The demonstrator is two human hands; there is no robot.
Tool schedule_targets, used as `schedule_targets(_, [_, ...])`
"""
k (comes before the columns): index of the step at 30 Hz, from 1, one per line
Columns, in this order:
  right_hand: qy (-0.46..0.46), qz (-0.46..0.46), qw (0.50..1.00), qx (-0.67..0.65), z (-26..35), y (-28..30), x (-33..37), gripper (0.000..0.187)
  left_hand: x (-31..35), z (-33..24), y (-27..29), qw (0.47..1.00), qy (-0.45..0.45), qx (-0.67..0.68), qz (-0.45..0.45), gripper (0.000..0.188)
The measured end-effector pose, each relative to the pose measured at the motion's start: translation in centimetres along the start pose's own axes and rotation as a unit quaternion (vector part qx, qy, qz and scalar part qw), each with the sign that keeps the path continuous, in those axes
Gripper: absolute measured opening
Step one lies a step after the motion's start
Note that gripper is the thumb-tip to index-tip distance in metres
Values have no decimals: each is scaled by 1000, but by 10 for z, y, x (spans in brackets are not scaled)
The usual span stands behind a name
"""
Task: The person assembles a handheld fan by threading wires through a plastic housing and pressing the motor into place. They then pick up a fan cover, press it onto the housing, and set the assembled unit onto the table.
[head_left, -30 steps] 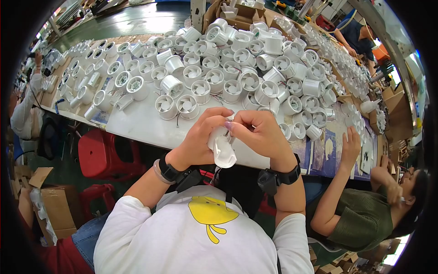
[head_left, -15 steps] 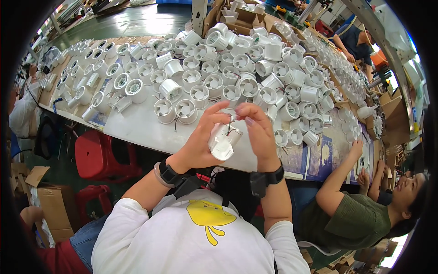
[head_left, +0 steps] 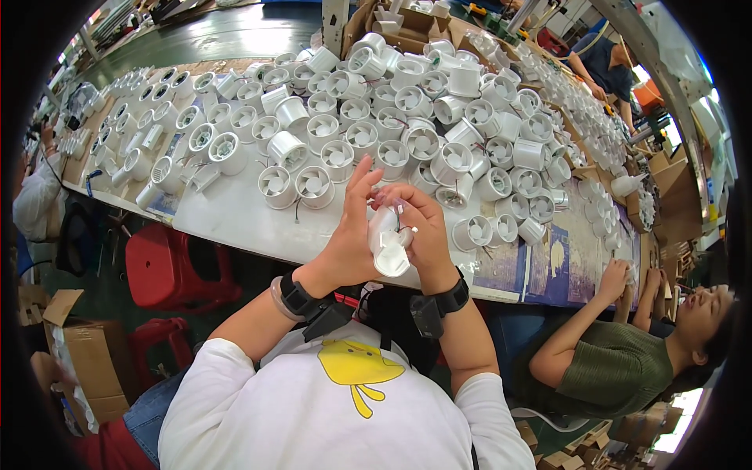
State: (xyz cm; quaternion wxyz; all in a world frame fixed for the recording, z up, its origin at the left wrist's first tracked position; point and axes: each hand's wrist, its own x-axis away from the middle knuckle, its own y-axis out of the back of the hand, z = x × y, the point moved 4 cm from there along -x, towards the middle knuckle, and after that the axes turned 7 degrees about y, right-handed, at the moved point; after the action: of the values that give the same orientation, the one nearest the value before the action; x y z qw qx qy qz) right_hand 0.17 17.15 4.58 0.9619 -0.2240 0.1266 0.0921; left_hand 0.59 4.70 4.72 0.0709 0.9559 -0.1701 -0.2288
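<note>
Just over the table's near edge, my left hand [head_left: 350, 243] holds a white plastic fan housing [head_left: 389, 254], tilted with its flat pale end toward me. The left fingers point up along its far side. My right hand [head_left: 427, 239] is closed against the housing's other side, its fingertips meeting at the far end. There they pinch thin dark wires [head_left: 398, 210] that come out of the part; the wire tips are partly hidden by the fingers. Beyond my hands lie two round white fan units [head_left: 315, 188], blades facing up.
A large heap of white fan units [head_left: 423, 141] covers the table's middle and right. Green-centred units [head_left: 227, 153] stand at left. A red stool [head_left: 176, 266] and cardboard box [head_left: 94, 352] are below left. A co-worker in a green shirt [head_left: 603, 372] sits at right.
My right hand has come in against the housing and closed at its wires; before, it was apart from the housing's side. The housing has turned a little and shifted slightly right.
</note>
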Motion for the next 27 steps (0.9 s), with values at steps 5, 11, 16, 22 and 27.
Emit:
schedule_targets(5, [-23, -37, 999, -29, -2, 0, 1, 16, 1, 1, -2, 1000, 3, -16, -8, 107])
schedule_targets(11, [-46, -50, 997, -31, -3, 0, 1, 16, 2, 4, -5, 1000, 7, -9, -15, 103])
schedule_targets(16, [-65, -60, 996, -28, -8, 2, 0, 16, 1, 2, -4, 999, -1, -34, -26, 100])
schedule_targets(22, [-84, -69, 994, -12, -11, 1, 2, 16, 5, 6, -4, 999, 18, -21, -20, 98])
schedule_targets(27, [-74, -67, 995, -18, -14, 1, 1, 15, 9, 16, -6, 998, 60, 5, -16, 100])
